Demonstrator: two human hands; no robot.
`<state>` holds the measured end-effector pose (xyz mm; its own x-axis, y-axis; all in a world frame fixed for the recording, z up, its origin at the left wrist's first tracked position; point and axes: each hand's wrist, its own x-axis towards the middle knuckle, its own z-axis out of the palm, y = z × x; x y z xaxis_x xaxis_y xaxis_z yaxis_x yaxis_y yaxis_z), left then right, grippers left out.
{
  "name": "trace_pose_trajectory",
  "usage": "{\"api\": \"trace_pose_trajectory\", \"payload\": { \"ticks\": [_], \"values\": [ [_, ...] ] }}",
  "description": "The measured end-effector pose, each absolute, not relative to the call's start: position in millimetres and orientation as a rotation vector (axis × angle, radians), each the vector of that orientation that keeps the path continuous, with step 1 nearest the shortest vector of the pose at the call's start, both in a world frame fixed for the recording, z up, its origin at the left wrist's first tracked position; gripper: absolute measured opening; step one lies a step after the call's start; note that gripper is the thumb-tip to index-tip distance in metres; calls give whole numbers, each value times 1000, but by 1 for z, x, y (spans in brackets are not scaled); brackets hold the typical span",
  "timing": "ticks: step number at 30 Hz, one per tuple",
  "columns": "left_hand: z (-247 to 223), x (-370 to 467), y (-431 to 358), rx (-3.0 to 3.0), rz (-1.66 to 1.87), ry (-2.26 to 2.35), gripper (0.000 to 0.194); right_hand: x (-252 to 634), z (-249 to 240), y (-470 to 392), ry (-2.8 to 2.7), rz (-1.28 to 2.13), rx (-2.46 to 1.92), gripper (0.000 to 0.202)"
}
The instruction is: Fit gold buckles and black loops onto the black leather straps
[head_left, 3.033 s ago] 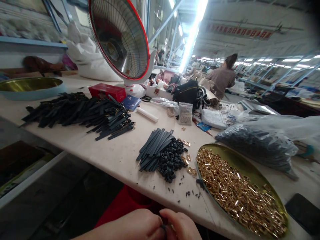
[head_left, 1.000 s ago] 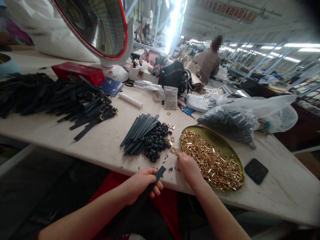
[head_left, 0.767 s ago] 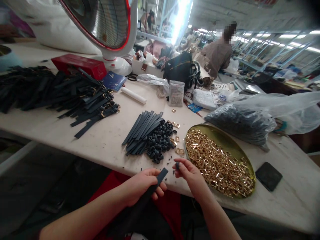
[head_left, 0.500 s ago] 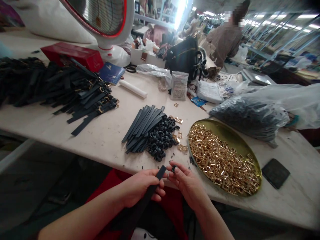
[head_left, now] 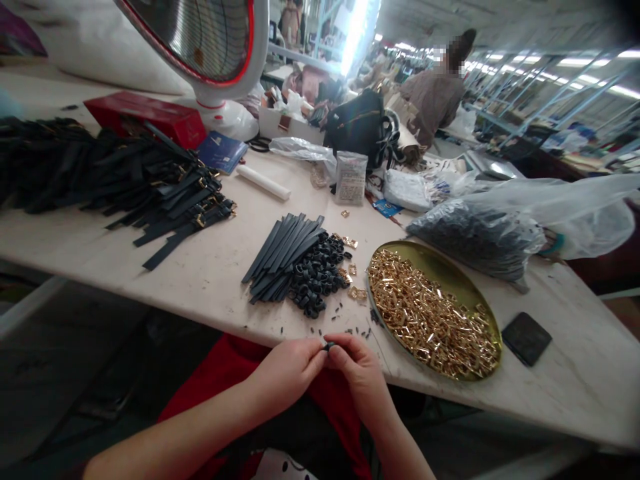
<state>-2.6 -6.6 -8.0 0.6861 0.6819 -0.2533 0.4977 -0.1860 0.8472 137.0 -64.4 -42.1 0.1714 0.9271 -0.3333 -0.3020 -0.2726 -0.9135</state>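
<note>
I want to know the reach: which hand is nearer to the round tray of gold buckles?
Right. The right hand is just left of the tray; the left hand is farther left.

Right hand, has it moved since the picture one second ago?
Yes: the right hand has moved leftward, away from the tray, and now meets the left hand.

Heater fan (head_left: 200, 40) cropped, background person (head_left: 435, 93) blurred

The small buckles (head_left: 433, 319) look like shiny gold metal, in a glossy, gold-toned metallic tray (head_left: 467, 277). The flat strips (head_left: 283, 247) are matt and leather-like; the bulging bag (head_left: 475, 233) is wrinkled, translucent plastic.
</note>
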Motion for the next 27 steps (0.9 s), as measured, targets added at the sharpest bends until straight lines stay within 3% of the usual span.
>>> {"api": "trace_pose_trajectory", "payload": {
  "ticks": [4, 9, 17, 23, 27],
  "values": [
    [-3, -7, -13, 1826, 110, 842, 27, 145, -33, -73, -1025, 1308, -1417, 11],
    [-4, -17, -28, 1424, -72, 769, 24, 144, -30, -85, -928, 1321, -1396, 13],
    [-6, -30, -32, 1546, -141, 806, 28, 130, -34, -90, -808, 1364, -1391, 18],
    [-7, -25, -26, 1492, 215, 920, 47, 120, -41, -85, -605, 1397, -1197, 31],
    [-6, -17, -13, 1505, 303, 905, 39, 149, -37, -71, -873, 1121, -1384, 48]
  ]
}}
